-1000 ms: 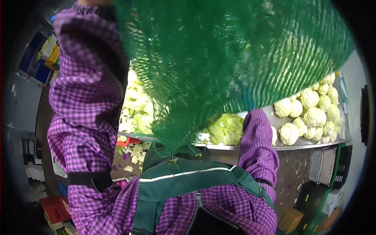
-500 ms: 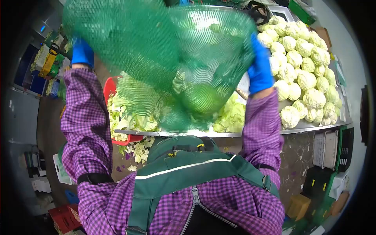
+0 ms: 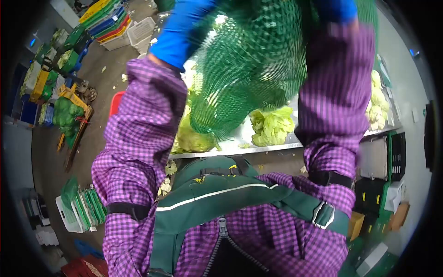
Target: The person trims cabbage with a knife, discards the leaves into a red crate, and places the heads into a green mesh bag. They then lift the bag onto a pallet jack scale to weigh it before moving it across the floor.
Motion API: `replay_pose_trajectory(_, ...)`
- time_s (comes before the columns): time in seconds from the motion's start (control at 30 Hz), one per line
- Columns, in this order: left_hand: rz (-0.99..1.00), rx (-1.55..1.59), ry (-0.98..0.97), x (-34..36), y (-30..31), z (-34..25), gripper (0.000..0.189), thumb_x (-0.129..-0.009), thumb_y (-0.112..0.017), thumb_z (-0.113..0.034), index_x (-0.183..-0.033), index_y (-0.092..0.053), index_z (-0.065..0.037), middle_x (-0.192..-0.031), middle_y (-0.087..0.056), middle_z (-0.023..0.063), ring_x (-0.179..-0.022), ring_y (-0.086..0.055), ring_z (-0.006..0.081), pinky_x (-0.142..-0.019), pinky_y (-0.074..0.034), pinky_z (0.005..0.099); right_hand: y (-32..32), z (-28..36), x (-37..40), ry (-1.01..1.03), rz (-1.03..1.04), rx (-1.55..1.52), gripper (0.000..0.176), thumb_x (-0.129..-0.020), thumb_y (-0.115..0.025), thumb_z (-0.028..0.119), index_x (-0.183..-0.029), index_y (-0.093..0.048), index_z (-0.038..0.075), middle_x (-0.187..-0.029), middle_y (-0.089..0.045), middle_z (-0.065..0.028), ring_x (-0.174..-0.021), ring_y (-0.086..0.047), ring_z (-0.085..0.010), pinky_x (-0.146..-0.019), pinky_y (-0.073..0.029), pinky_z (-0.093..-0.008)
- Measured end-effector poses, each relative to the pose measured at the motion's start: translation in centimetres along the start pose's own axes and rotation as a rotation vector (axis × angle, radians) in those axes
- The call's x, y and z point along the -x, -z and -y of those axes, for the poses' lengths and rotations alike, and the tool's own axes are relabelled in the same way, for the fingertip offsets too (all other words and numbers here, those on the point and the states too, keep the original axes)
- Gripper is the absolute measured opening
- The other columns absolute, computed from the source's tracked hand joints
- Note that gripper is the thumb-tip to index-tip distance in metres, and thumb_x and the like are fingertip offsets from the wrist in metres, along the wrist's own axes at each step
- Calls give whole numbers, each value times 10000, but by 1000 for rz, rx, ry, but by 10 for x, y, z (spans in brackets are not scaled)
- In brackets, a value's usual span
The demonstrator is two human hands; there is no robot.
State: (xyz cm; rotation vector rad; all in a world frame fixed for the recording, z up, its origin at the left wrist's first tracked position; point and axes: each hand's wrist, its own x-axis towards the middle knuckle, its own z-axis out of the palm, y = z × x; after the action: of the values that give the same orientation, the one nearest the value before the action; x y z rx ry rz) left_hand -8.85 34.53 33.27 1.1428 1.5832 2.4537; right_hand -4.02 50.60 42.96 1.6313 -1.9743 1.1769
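A green mesh bag (image 3: 251, 60) hangs bunched from my raised hands over the metal table (image 3: 240, 147). My left hand (image 3: 182, 34), in a blue glove, grips the bag at the upper left; its fingers run out of sight at the top edge. On the other side my right hand (image 3: 339, 10), also gloved in blue, is partly cut off by the frame and dark with blur, with the netting at its fingers. Below the bag lie loose pale green cabbage leaves (image 3: 272, 127), and more trimmed leaves (image 3: 194, 137) are heaped by the table's front edge at left.
Whole cabbages (image 3: 377, 108) show at the table's right end, partly behind my right sleeve. A red crate (image 3: 116, 102) peeks out left of my left arm. On the floor at left stand stacked coloured crates (image 3: 104, 21) and a yellow hand truck (image 3: 73, 97) beside a filled green net bag (image 3: 66, 113).
Both hands have risen and moved right, lifting the mesh bag toward the top of the view. The round green shape seen in its lower part no longer shows. My view has shifted.
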Motion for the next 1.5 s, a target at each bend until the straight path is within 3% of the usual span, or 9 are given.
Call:
replay_pose_trajectory(0.07, 110, 116, 110, 17, 16, -13, 410, -880, -587, -181, -1237, -483, -10, -1129, -593, 86, -1005, -590, 179, -875, -480, 310, -51, -1, 58, -788, -72, 313, 638, -713, -694, 137, -1285, -448, -5, -1134, -590, -185, -1073, -557, -271, -911, -437, -349)
replay_pose_trajectory(0.37, 231, -925, 924, 254, 124, 114, 828, -732, -735, -409, -1375, -354, -53, -1350, -421, 183, -1267, -386, 296, -1050, -305, 393, -111, 42, 317, -1269, -548, 411, 501, -758, -514, -33, -1257, -475, -15, -1157, -598, -169, -1034, -588, -244, -888, -457, -336)
replay_pose_trajectory(0.47, 137, -1045, 505, 301, 104, 112, 938, -680, -745, -455, -1404, -289, -73, -1389, -336, 205, -1271, -336, 368, -1046, -293, 439, -173, 22, 434, -1717, -106, 619, 430, -805, -582, 78, -1223, -498, 22, -1140, -591, -185, -1047, -561, -339, -918, -422, -391)
replay_pose_trajectory(0.6, 197, -1151, 369, 300, 80, 103, 886, -651, -716, -515, -1379, -371, -146, -1341, -397, 188, -1178, -414, 383, -977, -352, 466, -268, -111, 535, -1161, -155, 607, 333, -876, -524, 254, -1137, -567, 53, -1101, -591, -202, -1029, -557, -361, -929, -412, -425)
replay_pose_trajectory(1.0, 380, -932, 186, 303, 28, 148, 734, -737, -653, -393, -1385, -366, -202, -1451, -272, 160, -1326, -245, 400, -1015, -254, 513, -360, -329, 290, -1440, 647, 253, 273, -913, -460, 247, -1011, -611, 41, -1010, -597, -225, -905, -577, -389, -840, -443, -491)
replay_pose_trajectory(1.2, 229, -483, 246, 290, 15, 128, 352, -838, -585, -268, -1150, -578, -106, -1021, -587, 142, -925, -573, 263, -810, -459, 390, -557, -424, 233, -568, 978, 428, 223, -832, -504, 226, -891, -660, 78, -846, -613, -179, -763, -592, -335, -698, -461, -468)
replay_pose_trajectory(1.33, 308, -197, 183, 301, 25, 114, 357, -833, -583, -291, -1129, -591, -91, -1054, -586, 141, -946, -575, 279, -804, -462, 398, -684, -442, 178, -643, 356, 242, 209, -771, -520, 215, -805, -669, 73, -781, -619, -171, -858, -580, -335, -749, -460, -449)
replay_pose_trajectory(1.47, 299, -508, 180, 328, 45, 131, 366, -829, -582, -313, -1108, -603, -77, -1087, -585, 140, -967, -578, 295, -798, -466, 407, -507, -324, 55, -485, -101, -86, 281, -716, -570, 161, -953, -619, 18, -912, -610, -222, -870, -575, -392, -782, -465, -456)
replay_pose_trajectory(1.5, 276, -697, 208, 340, 56, 136, 370, -828, -582, -318, -1103, -606, -73, -1095, -585, 140, -972, -579, 299, -797, -467, 409, -442, -325, 35, -582, 362, 130, 265, -744, -599, 176, -957, -649, 26, -840, -654, -162, -872, -608, -330, -778, -469, -416)
